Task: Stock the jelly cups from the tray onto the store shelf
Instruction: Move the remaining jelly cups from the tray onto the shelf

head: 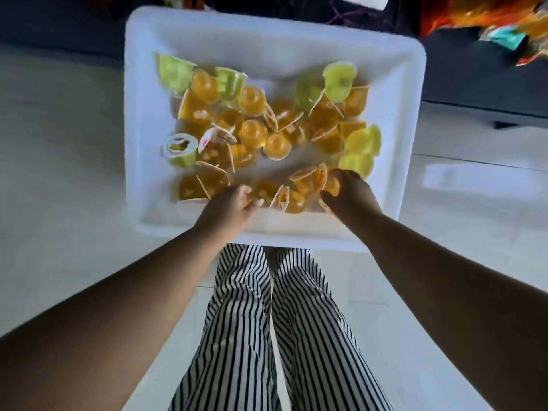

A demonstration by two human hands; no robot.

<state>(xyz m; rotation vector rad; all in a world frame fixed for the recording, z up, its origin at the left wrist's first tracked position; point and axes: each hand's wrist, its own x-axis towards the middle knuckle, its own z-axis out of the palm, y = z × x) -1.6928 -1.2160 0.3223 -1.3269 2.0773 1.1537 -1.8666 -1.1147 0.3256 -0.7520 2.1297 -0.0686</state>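
Reaching down into the white tray, both hands work among the jelly cups, which lie heaped in orange, yellow and green across its bottom. The left hand has its fingers curled into the near cups, though blur hides whether that grip actually holds one. The right hand curls its grip round an orange cup by the tray's near right side. The tray sits on the pale floor, just ahead of striped trousers.
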